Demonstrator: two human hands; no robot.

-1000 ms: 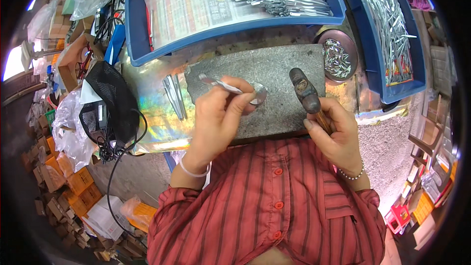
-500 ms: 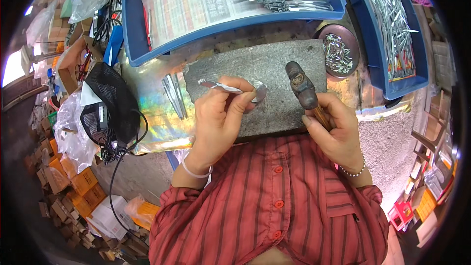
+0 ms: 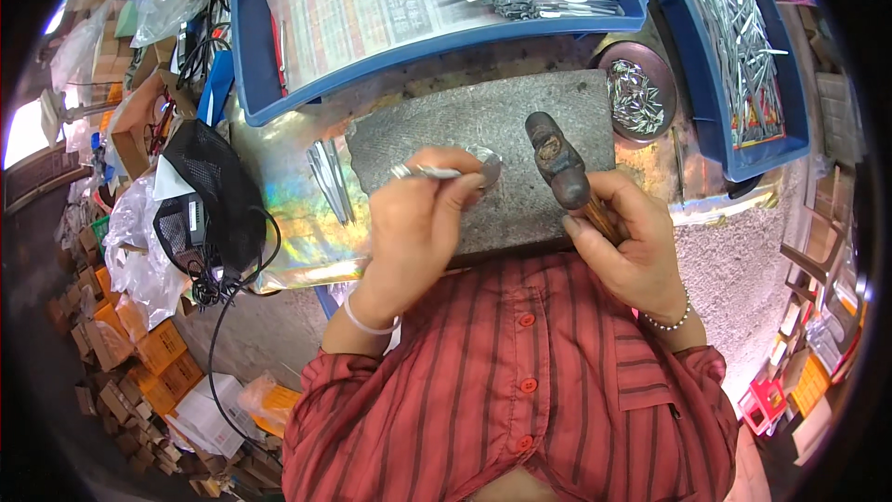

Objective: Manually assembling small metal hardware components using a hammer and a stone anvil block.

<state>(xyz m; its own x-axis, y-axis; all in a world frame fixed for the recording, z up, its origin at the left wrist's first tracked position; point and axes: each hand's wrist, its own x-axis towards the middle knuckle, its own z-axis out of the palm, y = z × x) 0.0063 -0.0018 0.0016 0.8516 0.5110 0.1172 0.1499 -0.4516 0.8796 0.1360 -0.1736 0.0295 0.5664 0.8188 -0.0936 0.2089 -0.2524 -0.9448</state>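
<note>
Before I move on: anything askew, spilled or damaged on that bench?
One thin silver metal strip in the long blue plastic tray at right juts sideways toward its right rim, crosswise to most neighbours. The thick grey slab has a ragged left edge, possibly chipped. No spill stands out.

Shirt (image 3: 465, 363), lower centre, is red, dark vertical stripes. Hammer head (image 3: 557, 163), right of centre, dark grey; handle (image 3: 602, 220) brown. Metal strip (image 3: 437, 172), mid-frame, silver. Slab (image 3: 418, 121) mottled grey. Top tray (image 3: 446, 51) blue. Mesh bag (image 3: 209, 186), left, black.
</note>
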